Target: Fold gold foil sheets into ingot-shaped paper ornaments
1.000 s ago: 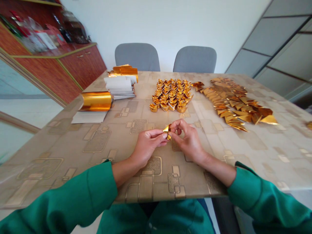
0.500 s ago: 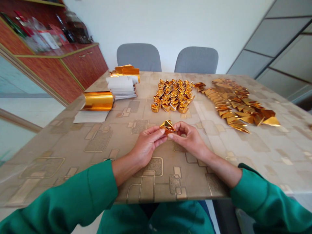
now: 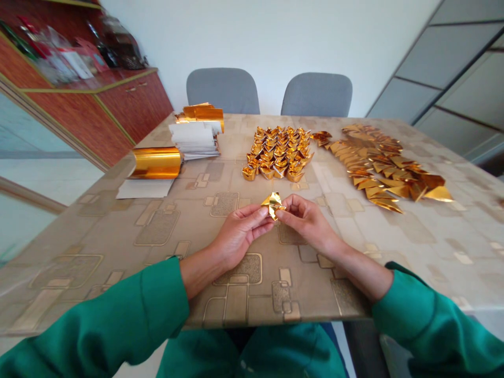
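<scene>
My left hand (image 3: 239,232) and my right hand (image 3: 306,219) meet over the middle of the patterned table (image 3: 118,236). Both pinch one small folded piece of gold foil paper (image 3: 272,203) between thumb and fingertips, held just above the tabletop. Beyond the hands lies a tight block of several finished gold paper ingots (image 3: 279,152). To the right of it spreads a long heap of flat folded gold triangles (image 3: 380,168).
At the far left of the table sit a curled gold foil sheet (image 3: 156,163) on white paper, a stack of white-backed sheets (image 3: 193,140) and more gold sheets (image 3: 202,112). Two grey chairs (image 3: 222,90) stand behind the table. A red cabinet (image 3: 118,105) stands at left.
The gold piece was turned and opened between my fingertips, from a narrow upright wedge to a wider shape. Both hands stayed in about the same place.
</scene>
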Demonstrator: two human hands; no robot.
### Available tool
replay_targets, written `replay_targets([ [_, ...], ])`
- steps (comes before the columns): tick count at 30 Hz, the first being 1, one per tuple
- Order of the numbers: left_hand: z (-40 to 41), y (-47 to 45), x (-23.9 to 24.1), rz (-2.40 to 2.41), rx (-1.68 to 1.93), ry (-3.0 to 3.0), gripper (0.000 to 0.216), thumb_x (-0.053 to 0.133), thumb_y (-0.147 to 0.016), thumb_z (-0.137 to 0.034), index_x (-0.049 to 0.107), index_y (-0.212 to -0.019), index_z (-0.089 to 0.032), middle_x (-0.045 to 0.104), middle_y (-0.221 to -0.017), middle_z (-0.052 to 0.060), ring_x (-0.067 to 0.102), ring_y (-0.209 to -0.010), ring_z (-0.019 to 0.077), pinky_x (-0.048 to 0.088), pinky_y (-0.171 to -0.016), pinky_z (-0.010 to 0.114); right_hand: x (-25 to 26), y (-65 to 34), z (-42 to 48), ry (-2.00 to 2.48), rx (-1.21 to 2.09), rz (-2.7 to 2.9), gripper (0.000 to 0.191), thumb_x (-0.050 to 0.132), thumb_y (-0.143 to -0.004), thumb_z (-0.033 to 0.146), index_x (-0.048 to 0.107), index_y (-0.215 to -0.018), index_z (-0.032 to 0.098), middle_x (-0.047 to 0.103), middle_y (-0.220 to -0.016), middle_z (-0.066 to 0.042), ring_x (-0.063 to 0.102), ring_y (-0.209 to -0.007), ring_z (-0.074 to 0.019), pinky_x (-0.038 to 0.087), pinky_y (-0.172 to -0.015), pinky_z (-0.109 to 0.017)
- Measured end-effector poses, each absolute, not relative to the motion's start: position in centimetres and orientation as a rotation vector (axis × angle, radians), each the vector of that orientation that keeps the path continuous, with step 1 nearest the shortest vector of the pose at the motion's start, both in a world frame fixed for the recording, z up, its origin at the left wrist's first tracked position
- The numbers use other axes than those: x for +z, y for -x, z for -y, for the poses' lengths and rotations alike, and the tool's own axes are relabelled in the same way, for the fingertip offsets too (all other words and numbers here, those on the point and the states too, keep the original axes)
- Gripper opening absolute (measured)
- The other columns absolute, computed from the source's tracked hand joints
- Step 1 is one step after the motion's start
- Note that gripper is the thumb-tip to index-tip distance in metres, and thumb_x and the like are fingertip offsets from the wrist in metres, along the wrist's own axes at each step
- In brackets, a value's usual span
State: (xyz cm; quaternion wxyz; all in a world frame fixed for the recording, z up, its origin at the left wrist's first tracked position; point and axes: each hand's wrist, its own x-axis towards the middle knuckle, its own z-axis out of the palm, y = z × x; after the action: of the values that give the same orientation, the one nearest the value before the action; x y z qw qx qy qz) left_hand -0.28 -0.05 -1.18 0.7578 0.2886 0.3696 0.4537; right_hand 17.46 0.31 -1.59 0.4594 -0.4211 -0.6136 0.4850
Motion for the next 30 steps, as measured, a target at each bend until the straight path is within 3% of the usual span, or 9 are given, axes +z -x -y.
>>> replay_targets([
  [15, 0.3, 0.2, -1.0, -0.924, 1.012, -0.863, 0.033, 0.088, -0.062, -0.037, 0.075, -0.080, -0.013, 0.072, -0.079, 0.003, 0.066, -0.072, 0.0111, 0.056, -0.071, 0.025, -1.7, -16.8, 0.0, 1.106, 1.057, 1.597, 0.029, 0.067, -0.082, 0.040, 0.049, -0.069, 0.022, 0.047, -0.063, 0.005, 0.041, -0.059, -0.0110, 0.033, -0.054, -0.025],
  [23, 0.5, 0.1, -1.1, -0.911, 1.041, -0.816, 0.037, 0.089, -0.062, -0.035, 0.069, -0.087, -0.016, 0.073, -0.081, 0.001, 0.066, -0.069, 0.0107, 0.056, -0.069, 0.024, -1.9, -16.6, 0.0, 1.029, 1.088, 1.548, 0.039, 0.069, -0.082, 0.048, 0.045, -0.066, 0.022, 0.045, -0.061, 0.005, 0.040, -0.058, -0.0111, 0.033, -0.054, -0.025],
  [30, 0.9, -0.1, -1.0, -0.939, 1.192, -0.880, 0.028, 0.086, -0.065, -0.031, 0.066, -0.076, -0.015, 0.066, -0.075, -0.002, 0.060, -0.067, 0.0082, 0.053, -0.063, 0.021, -1.6, -16.0, 0.2, 0.950, 1.167, 1.451, 0.041, 0.071, -0.082, 0.049, 0.043, -0.067, 0.022, 0.040, -0.062, 0.006, 0.036, -0.058, -0.0108, 0.031, -0.055, -0.025],
])
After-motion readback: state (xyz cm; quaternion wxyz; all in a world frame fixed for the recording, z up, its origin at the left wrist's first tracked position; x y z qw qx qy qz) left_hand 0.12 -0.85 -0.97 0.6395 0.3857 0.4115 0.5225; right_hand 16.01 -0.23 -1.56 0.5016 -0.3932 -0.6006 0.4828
